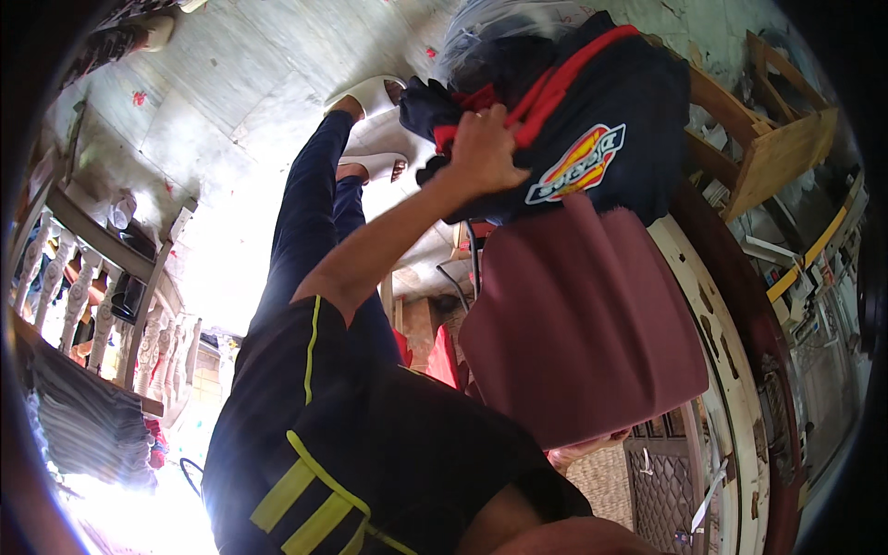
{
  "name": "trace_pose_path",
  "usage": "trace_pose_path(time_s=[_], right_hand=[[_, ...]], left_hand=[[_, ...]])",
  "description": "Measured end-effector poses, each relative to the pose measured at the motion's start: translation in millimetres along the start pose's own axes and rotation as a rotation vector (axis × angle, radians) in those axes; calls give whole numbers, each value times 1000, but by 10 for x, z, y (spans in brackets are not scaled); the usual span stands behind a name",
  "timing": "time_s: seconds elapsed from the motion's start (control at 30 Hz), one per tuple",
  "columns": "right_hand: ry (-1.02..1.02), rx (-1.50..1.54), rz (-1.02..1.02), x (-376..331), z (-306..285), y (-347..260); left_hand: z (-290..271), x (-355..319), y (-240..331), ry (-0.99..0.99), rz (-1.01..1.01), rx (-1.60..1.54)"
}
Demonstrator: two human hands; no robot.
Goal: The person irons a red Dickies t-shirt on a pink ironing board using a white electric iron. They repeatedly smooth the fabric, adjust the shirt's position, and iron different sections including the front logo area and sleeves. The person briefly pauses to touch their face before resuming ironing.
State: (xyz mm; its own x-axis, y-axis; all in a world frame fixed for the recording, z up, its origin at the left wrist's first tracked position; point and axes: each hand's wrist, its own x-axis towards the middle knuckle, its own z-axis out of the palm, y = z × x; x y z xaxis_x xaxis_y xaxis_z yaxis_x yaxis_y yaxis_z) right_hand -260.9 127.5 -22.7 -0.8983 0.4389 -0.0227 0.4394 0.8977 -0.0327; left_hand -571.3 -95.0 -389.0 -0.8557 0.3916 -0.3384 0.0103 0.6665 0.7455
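Note:
My left hand (483, 155) is closed on a dark navy garment (647, 111) at its red trim, fingers pressed into the bunched cloth. The garment bears a bright red, yellow and white emblem. Right below it, and partly covered by it, lies a smooth maroon piece of cloth (583, 324) with soft folds. At the lower edge of that cloth, part of my right hand (587, 450) shows; its fingers seem curled on the edge and the rest is hidden.
Clear plastic wrapping (490, 32) lies beyond the garment. Wooden frames (786, 157) and a cream-painted wooden edge (712, 333) stand at the right. To the left is a carved balustrade (79, 287). My white sandals (375, 97) rest on the tiled floor; another person's foot (159, 33) is far left.

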Motion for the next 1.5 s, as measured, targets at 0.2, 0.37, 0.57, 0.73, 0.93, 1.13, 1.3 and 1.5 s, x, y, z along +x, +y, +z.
trace_pose_path(time_s=[0.2, 0.37, 0.57, 0.73, 0.93, 1.13, 1.3, 1.5], right_hand=[[-26, -17, -48, 106, -10, -24], [-41, -34, -77, 132, -23, -62], [-51, -51, -103, 132, -30, -92], [-46, -81, -138, 97, -26, -154], [-48, -161, -231, 116, -77, -294], [30, -20, -107, -57, -70, -122], [139, 228, 456, 42, -43, -480], [232, 97, 566, 0, 9, -555]], left_hand=[[-70, -146, 499, 24, 43, 45], [-83, -150, 460, -19, 9, 39], [27, -93, 139, 26, -31, 29], [68, -45, -155, -20, -27, 26], [94, 24, -514, -73, -83, -43], [30, -112, -262, 121, -62, 56], [43, -194, -187, 178, -50, 67], [-357, -19, 511, 175, 246, 168]])
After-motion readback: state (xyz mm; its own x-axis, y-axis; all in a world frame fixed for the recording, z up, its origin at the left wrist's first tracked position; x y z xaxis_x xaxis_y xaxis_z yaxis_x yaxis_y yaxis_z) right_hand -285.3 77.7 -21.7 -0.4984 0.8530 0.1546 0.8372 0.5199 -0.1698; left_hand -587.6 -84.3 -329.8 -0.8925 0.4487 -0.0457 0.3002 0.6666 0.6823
